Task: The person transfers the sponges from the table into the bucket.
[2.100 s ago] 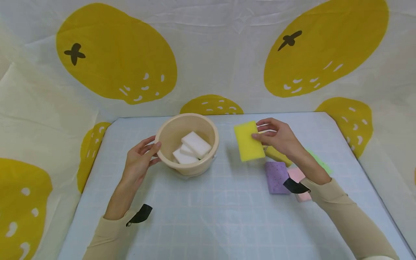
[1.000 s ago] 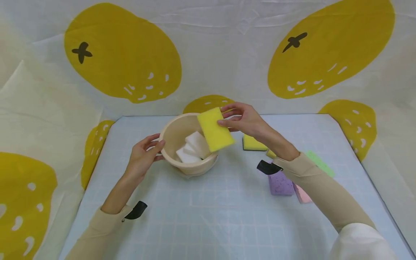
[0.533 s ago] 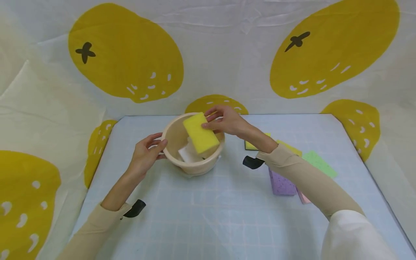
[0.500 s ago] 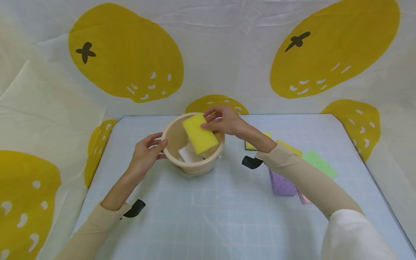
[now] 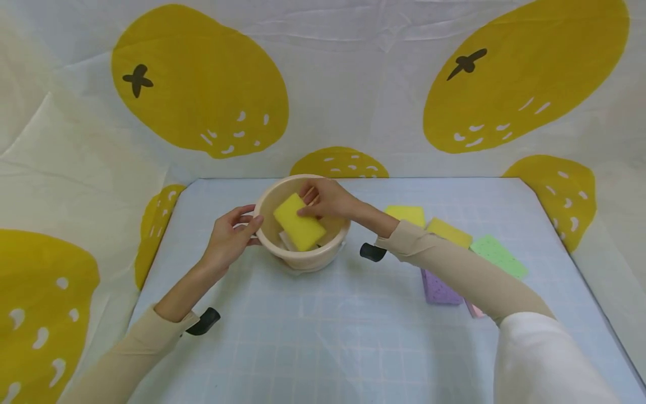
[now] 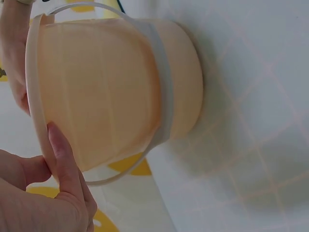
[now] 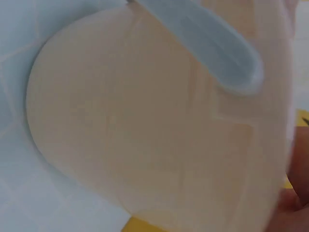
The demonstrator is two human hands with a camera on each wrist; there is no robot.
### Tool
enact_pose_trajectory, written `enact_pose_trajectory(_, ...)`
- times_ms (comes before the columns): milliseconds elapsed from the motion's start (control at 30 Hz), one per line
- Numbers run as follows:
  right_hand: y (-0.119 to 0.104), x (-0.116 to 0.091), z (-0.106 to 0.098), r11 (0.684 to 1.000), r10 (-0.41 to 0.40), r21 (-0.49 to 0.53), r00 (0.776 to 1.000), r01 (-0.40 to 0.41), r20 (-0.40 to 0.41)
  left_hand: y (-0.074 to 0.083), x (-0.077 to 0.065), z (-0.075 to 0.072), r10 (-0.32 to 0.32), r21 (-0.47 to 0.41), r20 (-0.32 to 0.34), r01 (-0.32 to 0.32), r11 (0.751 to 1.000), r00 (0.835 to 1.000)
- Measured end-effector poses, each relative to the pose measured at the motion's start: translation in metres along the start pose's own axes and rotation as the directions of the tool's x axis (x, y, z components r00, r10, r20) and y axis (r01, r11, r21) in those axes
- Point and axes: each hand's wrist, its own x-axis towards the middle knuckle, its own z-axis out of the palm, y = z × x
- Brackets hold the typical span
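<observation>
A cream bucket [image 5: 308, 261] stands near the back of the table. My left hand [image 5: 229, 235] grips its left rim, the thumb over the edge and fingers along the outside wall. In the left wrist view the grey handle [image 6: 164, 77] hangs down round the bucket. My right hand [image 5: 328, 199] reaches in over the far right rim and pinches a yellow sponge [image 5: 299, 224] inside the bucket mouth. The sponge lies tilted and hides most of the white sponges [image 5: 286, 240] below it. In the right wrist view the bucket wall [image 7: 120, 111] hides the sponge.
Right of the bucket lie two yellow sponges [image 5: 406, 215] [image 5: 449, 232], a green sponge [image 5: 497, 256], a purple sponge [image 5: 440, 289] and a pink one [image 5: 473, 308], partly under the right sleeve. A fruit-print cloth [image 5: 353, 84] hangs behind the table.
My right hand has carried the yellow sponge leftward from beside the other sponges, over the rim and down into the bucket. My left hand keeps its grip on the rim.
</observation>
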Motion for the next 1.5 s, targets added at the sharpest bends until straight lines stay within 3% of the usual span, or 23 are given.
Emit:
enact_pose_trajectory(200,-0.001,0.008,0.014,0.985,-0.049,-0.164,0.998,0.056,0.051,0.003,0.000,0.003,-0.002,0.027,0.011,0.002,1.000,1.000)
enact_pose_trajectory(700,-0.006,0.003,0.027,0.972,-0.043,-0.227,0.994,0.065,0.100,0.006,0.000,0.004,0.012,0.026,-0.001,-0.012,1.000,1.000)
enact_pose_trajectory(933,-0.008,-0.001,0.018,0.932,-0.098,-0.344,0.992,0.118,0.077,0.006,-0.002,0.004,0.006,0.054,-0.003,-0.006,0.998,1.000)
enact_pose_trajectory(1200,-0.008,-0.012,-0.003,0.945,-0.193,-0.262,0.980,0.198,0.044,0.005,-0.003,0.002,0.005,0.065,0.000,-0.005,0.998,1.000)
enact_pose_trajectory(1500,-0.004,-0.030,-0.028,0.961,-0.169,-0.223,0.986,0.161,-0.014,0.004,-0.002,0.001,0.012,0.066,-0.004,-0.012,0.998,1.000)
